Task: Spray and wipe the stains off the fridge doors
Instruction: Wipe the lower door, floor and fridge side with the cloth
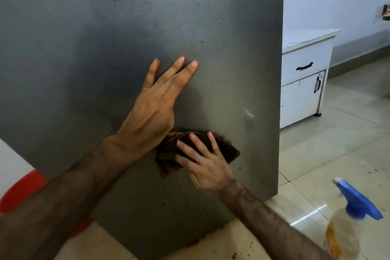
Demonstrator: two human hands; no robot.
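The grey metal fridge door (105, 38) fills most of the view, with small dark specks scattered over it and a pale smear near its right edge. My left hand (157, 101) lies flat against the door, fingers straight and spread. Just below it my right hand (203, 164) presses a dark brown cloth (228, 152) against the door with straight fingers. A spray bottle (348, 217) with a blue trigger head stands on the floor at the lower right, apart from both hands.
A white cabinet (304, 82) with a drawer and black handles stands beyond the door's right edge. A red basin (23, 190) sits at the lower left. The tiled floor (337, 143) carries orange-red spots near the fridge's base.
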